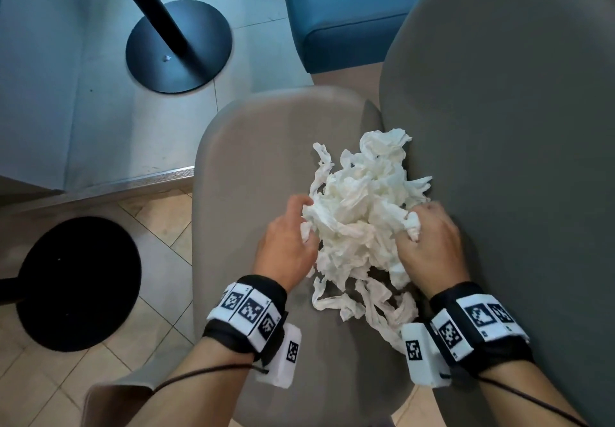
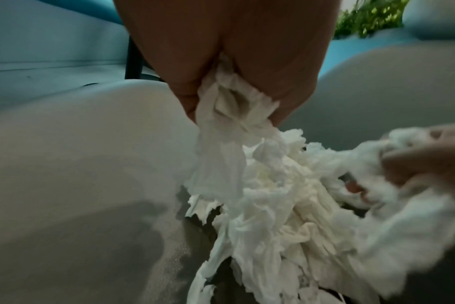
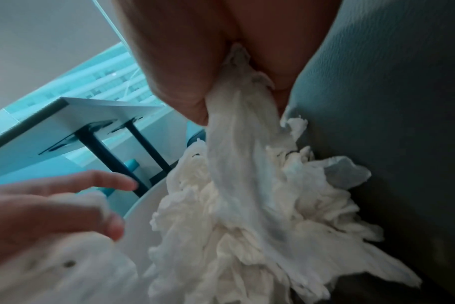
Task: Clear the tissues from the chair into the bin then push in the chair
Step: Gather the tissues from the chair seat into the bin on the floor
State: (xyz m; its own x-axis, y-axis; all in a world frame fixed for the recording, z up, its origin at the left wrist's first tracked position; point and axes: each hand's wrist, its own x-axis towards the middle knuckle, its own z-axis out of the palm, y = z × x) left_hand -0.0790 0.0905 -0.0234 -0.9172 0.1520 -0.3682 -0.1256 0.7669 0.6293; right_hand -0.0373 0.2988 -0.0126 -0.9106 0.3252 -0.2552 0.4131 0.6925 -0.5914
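A heap of white tissues [image 1: 361,227] is lying on the chair [image 1: 259,160], piled toward the back edge of the seat where it is meeting the backrest [image 1: 515,127]. The paper is thin, soft and heavily crumpled, twisted into ragged strips and puffy folds, with loose ribbons trailing toward the seat's front edge. The seat is a rounded pad covered in smooth, matte grey-beige fabric; the backrest is showing a darker grey, finely woven cloth and a broad curved outline.

The left hand [image 1: 288,243] is gripping the left side of the heap, its fingers curled around a bunch of paper that is fanning out below the fist in the left wrist view. The right hand [image 1: 429,243] is clutching the right side in the same way, with tissue squeezing out between its closed fingers beside the backrest.

Beyond the seat's left edge, round black metal bases [image 1: 179,47] are standing on pale tiled floor [image 1: 159,213].
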